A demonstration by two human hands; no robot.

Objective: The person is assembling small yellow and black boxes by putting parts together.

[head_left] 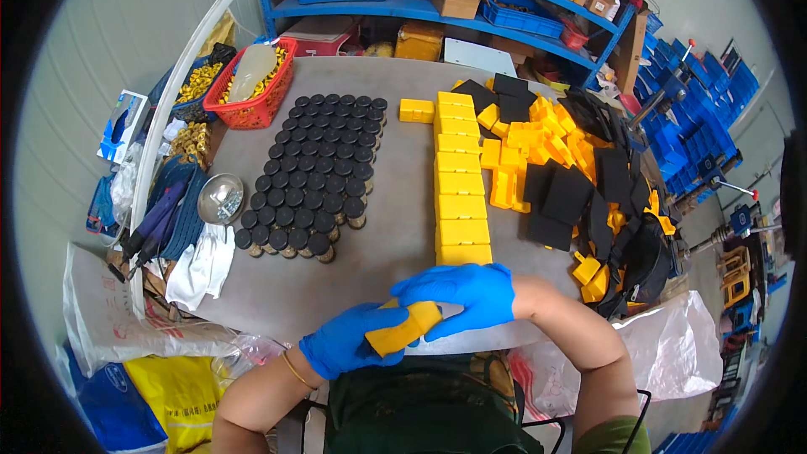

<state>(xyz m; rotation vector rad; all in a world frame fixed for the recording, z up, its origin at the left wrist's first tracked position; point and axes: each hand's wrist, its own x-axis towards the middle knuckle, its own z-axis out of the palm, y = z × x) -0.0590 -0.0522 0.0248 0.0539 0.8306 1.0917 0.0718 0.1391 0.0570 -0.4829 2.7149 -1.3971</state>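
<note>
Both my hands wear blue gloves and meet over the table's near edge. A yellow plastic box [403, 329] is held between them, tilted. My left hand [349, 340] grips its left and lower side, and my right hand [458, 294] wraps over its top, with some fingers hidden. Just beyond my right hand, a row of yellow boxes [461, 185] runs away from me, standing side by side. One more yellow box [417, 110] sits left of the row's far end. Many black-capped cylindrical pieces [315, 160] stand in a block on the left of the table.
Loose yellow box parts [538, 143] and black foam pads [565, 202] are heaped on the right beside a black bag [651, 265]. On the left are a metal bowl [221, 198], a white cloth [202, 267] and a red basket [256, 88]. A blue shelf [403, 6] stands behind.
</note>
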